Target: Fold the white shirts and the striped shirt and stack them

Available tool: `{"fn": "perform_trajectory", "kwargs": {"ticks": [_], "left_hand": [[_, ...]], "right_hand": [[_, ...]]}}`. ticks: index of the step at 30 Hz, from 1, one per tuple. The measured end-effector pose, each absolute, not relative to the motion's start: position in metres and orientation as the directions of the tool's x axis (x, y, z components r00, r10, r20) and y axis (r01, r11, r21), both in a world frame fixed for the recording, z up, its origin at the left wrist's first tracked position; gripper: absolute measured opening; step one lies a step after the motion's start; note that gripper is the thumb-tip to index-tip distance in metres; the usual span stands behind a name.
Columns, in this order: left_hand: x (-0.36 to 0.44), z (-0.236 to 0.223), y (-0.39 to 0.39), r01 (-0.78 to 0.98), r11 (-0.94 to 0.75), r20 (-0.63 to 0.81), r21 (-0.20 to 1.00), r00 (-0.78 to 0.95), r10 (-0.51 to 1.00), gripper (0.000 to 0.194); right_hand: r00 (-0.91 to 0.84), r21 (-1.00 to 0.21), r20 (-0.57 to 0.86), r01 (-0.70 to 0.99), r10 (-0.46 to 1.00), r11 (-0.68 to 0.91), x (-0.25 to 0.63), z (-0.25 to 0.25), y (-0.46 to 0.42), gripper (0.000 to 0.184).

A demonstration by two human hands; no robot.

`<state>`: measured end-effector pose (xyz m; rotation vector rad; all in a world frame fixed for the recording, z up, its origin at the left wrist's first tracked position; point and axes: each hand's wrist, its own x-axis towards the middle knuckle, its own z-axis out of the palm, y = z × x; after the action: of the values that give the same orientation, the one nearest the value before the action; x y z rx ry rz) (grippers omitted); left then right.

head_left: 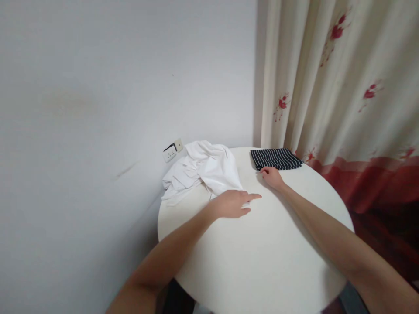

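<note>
A folded black cloth with white stripes (pixel 278 158) lies flat near the far right edge of the round white table. My right hand (pixel 272 176) is at its near left corner, fingers curled together in a pinch on the cloth's edge. Further left and nearer to me, my left hand (pixel 233 203) hovers over or rests on the tabletop, index finger stretched out and thumb apart, holding nothing. Just behind it sits a crumpled heap of white fabric (pixel 204 168), its near edge partly hidden by the hand.
The round white table (pixel 258 257) stands against a pale wall. A wall socket (pixel 170 153) with something black plugged in sits beside the white heap. A floral curtain (pixel 327 96) with a red lower band hangs behind and right of the table.
</note>
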<state>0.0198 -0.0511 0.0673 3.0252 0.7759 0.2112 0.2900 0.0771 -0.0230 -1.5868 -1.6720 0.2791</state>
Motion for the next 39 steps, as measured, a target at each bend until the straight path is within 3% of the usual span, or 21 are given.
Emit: {"fn": "perform_trajectory", "kwargs": {"ticks": [3, 5, 7, 9, 11, 13, 15, 18, 22, 25, 29, 32, 35, 37, 39], "left_hand": [[0.015, 0.077, -0.041, 0.604, -0.789, 0.350, 0.108, 0.720, 0.599, 0.043], [0.004, 0.081, -0.022, 0.730, -0.665, 0.526, 0.161, 0.506, 0.683, 0.037], [-0.016, 0.080, 0.003, 0.844, -0.494, 0.615, 0.211, 0.278, 0.738, 0.039], [-0.042, 0.073, 0.028, 0.928, -0.279, 0.609, 0.246, 0.077, 0.790, 0.046], [-0.067, 0.063, 0.048, 0.943, -0.102, 0.510, 0.316, -0.078, 0.856, 0.053], [-0.085, 0.055, 0.063, 0.914, -0.028, 0.387, 0.406, -0.144, 0.911, 0.055], [-0.093, 0.049, 0.073, 0.880, -0.035, 0.321, 0.474, -0.136, 0.937, 0.052], [-0.091, 0.044, 0.081, 0.833, -0.104, 0.334, 0.544, -0.101, 0.937, 0.055], [-0.082, 0.043, 0.083, 0.643, -0.229, 0.391, 0.731, -0.119, 0.913, 0.065], [-0.078, 0.045, 0.080, 0.609, -0.301, 0.460, 0.733, -0.119, 0.880, 0.059], [-0.072, 0.051, 0.072, 0.613, -0.413, 0.591, 0.673, -0.110, 0.799, 0.053], [-0.063, 0.058, 0.063, 0.642, -0.459, 0.651, 0.614, -0.084, 0.754, 0.055], [-0.050, 0.066, 0.050, 0.656, -0.596, 0.747, 0.464, 0.073, 0.661, 0.060], [-0.040, 0.069, 0.040, 0.620, -0.705, 0.761, 0.345, 0.255, 0.596, 0.063], [-0.030, 0.069, 0.030, 0.566, -0.786, 0.708, 0.250, 0.447, 0.547, 0.064]], "right_hand": [[0.106, -0.667, 0.381, 0.720, 0.919, 0.193, 0.289, -0.026, 0.078, 0.028], [0.102, -0.683, 0.377, 0.702, 0.920, 0.202, 0.287, -0.026, 0.078, 0.026], [0.086, -0.701, 0.385, 0.674, 0.919, 0.231, 0.281, -0.024, 0.077, 0.028], [0.059, -0.717, 0.405, 0.639, 0.913, 0.277, 0.271, -0.020, 0.073, 0.035], [0.003, -0.744, 0.427, 0.570, 0.904, 0.349, 0.256, -0.014, 0.065, 0.047], [-0.085, -0.772, 0.426, 0.485, 0.901, 0.411, 0.238, -0.010, 0.054, 0.061], [-0.194, -0.799, 0.376, 0.427, 0.906, 0.423, 0.219, -0.007, 0.043, 0.076], [-0.312, -0.799, 0.331, 0.409, 0.891, 0.440, 0.197, -0.006, 0.029, 0.091], [-0.370, -0.723, 0.490, 0.333, 0.789, 0.605, 0.178, 0.000, 0.016, 0.077], [-0.430, -0.755, 0.483, 0.238, 0.763, 0.611, 0.164, 0.010, -0.001, 0.070], [-0.618, -0.922, 0.169, 0.175, 0.768, 0.344, 0.155, 0.022, -0.019, 0.056], [-0.663, -0.956, -0.006, 0.222, 0.748, 0.190, 0.166, 0.031, -0.017, 0.034], [-0.530, -0.943, -0.016, 0.290, 0.848, 0.163, 0.187, 0.042, -0.003, 0.020], [-0.286, -0.935, 0.106, 0.297, 0.952, 0.193, 0.201, 0.051, 0.008, 0.023], [-0.036, -0.916, 0.303, 0.266, 0.952, 0.301, 0.210, 0.058, 0.015, 0.025]]}}
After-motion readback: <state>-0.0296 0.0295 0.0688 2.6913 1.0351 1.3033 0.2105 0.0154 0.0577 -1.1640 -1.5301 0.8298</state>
